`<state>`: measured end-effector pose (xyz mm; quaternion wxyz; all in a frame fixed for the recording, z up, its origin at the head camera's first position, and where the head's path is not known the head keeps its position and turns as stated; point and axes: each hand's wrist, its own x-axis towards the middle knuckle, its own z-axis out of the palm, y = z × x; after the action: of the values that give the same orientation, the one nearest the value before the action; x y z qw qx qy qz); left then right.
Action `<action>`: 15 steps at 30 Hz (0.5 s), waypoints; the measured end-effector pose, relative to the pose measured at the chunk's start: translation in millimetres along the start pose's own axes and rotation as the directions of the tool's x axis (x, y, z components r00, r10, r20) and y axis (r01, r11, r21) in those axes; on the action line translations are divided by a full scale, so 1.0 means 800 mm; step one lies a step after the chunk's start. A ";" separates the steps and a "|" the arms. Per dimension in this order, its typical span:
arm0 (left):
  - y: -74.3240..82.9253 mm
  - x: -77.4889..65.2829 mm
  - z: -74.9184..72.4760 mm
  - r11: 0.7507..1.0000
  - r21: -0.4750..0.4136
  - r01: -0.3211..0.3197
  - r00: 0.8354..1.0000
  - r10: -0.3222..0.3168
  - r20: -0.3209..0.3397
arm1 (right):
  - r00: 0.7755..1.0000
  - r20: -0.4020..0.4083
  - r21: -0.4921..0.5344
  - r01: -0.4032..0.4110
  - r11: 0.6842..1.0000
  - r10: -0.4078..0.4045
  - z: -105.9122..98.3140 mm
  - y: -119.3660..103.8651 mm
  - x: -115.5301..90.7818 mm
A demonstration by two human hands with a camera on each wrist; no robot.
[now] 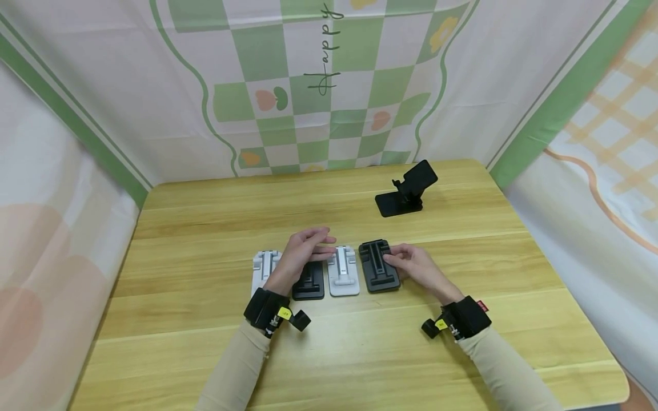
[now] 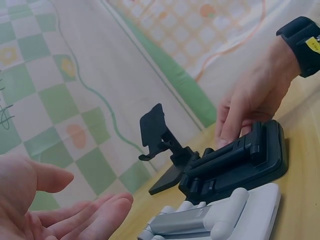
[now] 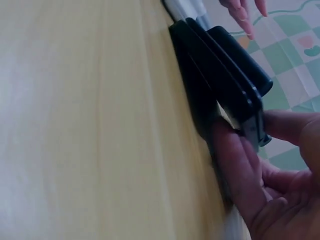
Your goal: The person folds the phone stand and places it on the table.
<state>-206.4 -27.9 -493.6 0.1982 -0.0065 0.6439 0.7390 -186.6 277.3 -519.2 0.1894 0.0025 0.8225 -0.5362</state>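
Folded phone stands lie in a row, white and black alternating. My right hand [image 1: 418, 267] pinches the right edge of the black phone stand [image 1: 378, 265] at the row's right end. The right wrist view shows its thumb [image 3: 287, 125] and fingers at either face of that stand, whose edge is tilted up off the table. Just left of it lies a white phone stand [image 1: 343, 273]. My left hand [image 1: 300, 254], fingers extended and holding nothing, hovers over another black phone stand [image 1: 308, 284], partly hiding it. A second white phone stand [image 1: 263, 268] lies beside the left wrist.
An unfolded black phone stand [image 1: 411, 185] stands at the back right of the wooden table [image 1: 195, 228]. Patterned cloth [image 1: 354, 91] hangs behind the table and along both sides. Each wrist wears a black band with a small camera.
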 end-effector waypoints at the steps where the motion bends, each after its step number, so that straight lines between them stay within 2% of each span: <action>1: 0.000 0.000 0.000 1.000 0.002 -0.002 1.000 0.002 0.001 | 1.000 -0.010 -0.020 -0.006 1.000 0.006 0.000 -0.001 -0.001; 8: -0.002 -0.001 0.002 1.000 0.011 -0.004 1.000 0.004 0.000 | 0.999 -0.039 -0.126 -0.025 0.992 0.021 -0.003 -0.006 -0.006; 15: -0.001 -0.002 0.002 1.000 0.021 0.001 1.000 -0.002 0.006 | 0.999 -0.047 -0.145 -0.005 0.989 -0.002 -0.004 -0.007 -0.008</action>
<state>-204.3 -26.5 -493.6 0.2009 -0.0026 0.6510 0.7320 -183.0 278.7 -511.0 0.1700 0.0022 0.8637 -0.4744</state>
